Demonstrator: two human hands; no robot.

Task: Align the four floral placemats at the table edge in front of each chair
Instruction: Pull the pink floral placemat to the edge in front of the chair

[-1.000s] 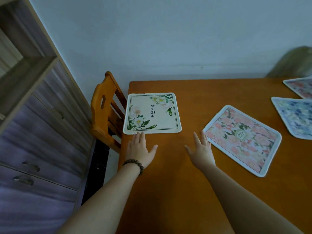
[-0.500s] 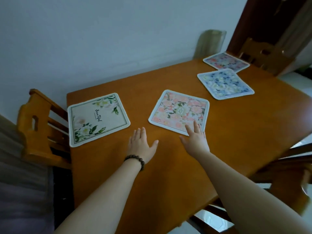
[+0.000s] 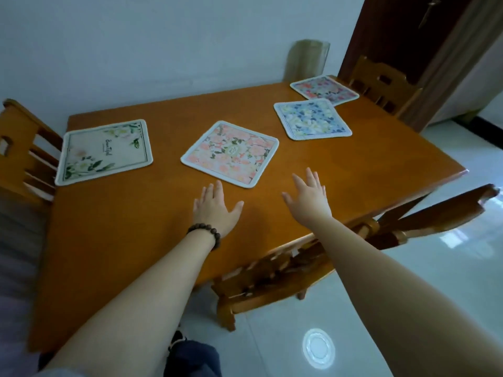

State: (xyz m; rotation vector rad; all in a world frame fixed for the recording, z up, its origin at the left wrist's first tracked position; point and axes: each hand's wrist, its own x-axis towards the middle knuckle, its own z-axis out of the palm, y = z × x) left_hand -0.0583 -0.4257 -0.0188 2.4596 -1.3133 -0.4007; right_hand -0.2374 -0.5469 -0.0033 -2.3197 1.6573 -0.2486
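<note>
At the lower centre of the frame, the left hand, with a dark beaded bracelet at the wrist, is held flat and spread over the orange-brown wooden table; nothing is grasped. The right hand is likewise spread and empty, to the right of centre. Whether either palm touches the surface cannot be told.

Just beyond the left fingertips lies the pink floral square placemat, turned diamond-wise in mid-table and not aligned with any edge. At the left of the frame, the cream placemat with green leaves is set at the table's left edge before the wooden chair at the left. Toward the upper right, the blue floral placemat lies skewed, and the red-and-blue floral placemat sits at the far corner near the wooden chair at the upper right. The two appear to meet or overlap at a corner.

Probable faults: a one-handed pull on the pink mat would be likely to rotate or wrinkle it; a drag too far toward the near edge could leave it overhanging. When the blue mat is shifted, its neighbour could be dragged along with it.

The tilted wooden chair at the lower right stands against the near edge and restricts access there. A translucent object stands against the wall behind the far corner.
</note>
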